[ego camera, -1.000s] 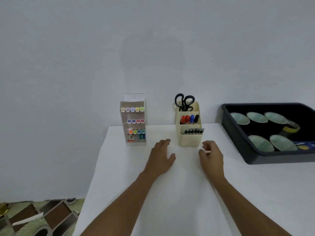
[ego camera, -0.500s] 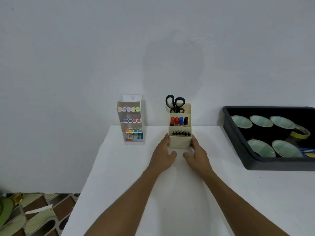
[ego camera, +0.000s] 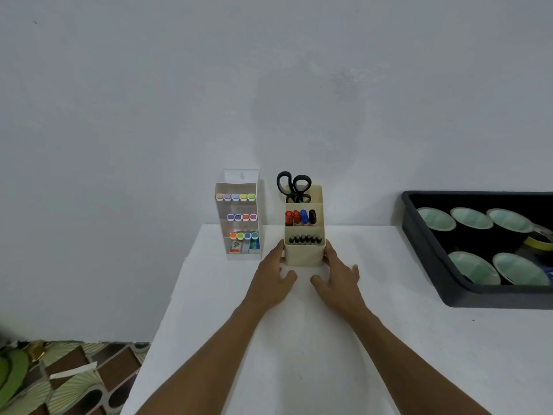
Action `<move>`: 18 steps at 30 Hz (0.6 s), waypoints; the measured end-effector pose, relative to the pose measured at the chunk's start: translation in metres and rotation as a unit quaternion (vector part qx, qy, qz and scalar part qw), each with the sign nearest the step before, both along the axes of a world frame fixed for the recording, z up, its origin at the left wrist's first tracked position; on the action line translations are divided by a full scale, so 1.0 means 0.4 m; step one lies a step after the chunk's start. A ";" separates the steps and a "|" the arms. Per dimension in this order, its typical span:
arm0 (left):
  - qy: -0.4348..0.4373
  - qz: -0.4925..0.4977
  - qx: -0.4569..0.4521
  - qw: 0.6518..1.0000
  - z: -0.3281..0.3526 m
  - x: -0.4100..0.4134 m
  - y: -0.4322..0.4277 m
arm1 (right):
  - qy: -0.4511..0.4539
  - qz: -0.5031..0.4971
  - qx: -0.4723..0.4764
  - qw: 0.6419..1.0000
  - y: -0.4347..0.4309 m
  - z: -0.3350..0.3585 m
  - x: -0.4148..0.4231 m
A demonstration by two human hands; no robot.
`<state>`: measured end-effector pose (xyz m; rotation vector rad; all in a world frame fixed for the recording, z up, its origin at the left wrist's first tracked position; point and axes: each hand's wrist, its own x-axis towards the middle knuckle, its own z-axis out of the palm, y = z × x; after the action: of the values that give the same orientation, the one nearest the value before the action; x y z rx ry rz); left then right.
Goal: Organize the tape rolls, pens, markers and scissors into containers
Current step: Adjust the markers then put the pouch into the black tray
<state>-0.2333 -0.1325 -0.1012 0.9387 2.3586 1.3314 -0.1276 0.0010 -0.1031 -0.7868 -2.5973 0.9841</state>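
Observation:
A cream tiered organizer [ego camera: 303,257] stands on the white table [ego camera: 299,339] near the wall. Black scissors [ego camera: 293,187] stick up from its back section, red, blue and black markers [ego camera: 300,217] fill the middle one, and black pens [ego camera: 305,239] the front one. My left hand [ego camera: 273,278] presses its left side and my right hand [ego camera: 336,277] its right side, thumbs in front. A clear tiered rack [ego camera: 241,217] with pastel-capped markers stands just left of it. A black bin [ego camera: 425,253] at the right holds several tape rolls [ego camera: 472,218], one yellow [ego camera: 538,242].
The wall rises right behind the organizer and rack. The table's left edge drops to a patterned floor [ego camera: 68,378] at the lower left. The black bin reaches the right border of the view.
Both hands came forward from the tabletop and closed on the organizer's sides. The organizer now stands closer to the clear rack than a second ago.

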 end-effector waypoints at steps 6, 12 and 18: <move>0.010 0.014 0.006 1.000 -0.012 -0.005 -0.003 | -0.011 0.010 0.000 1.000 -0.005 0.009 0.002; 0.067 -0.020 -0.003 0.998 0.001 0.018 -0.013 | 0.052 0.006 0.037 0.998 -0.027 0.003 0.017; 0.121 -0.017 -0.019 0.992 -0.008 0.030 -0.008 | 0.060 0.020 0.071 0.995 -0.034 -0.005 0.008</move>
<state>-0.2213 -0.1357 -0.1042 1.1818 2.5210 1.2157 -0.1243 -0.0126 -0.1053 -0.6230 -2.5550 0.8187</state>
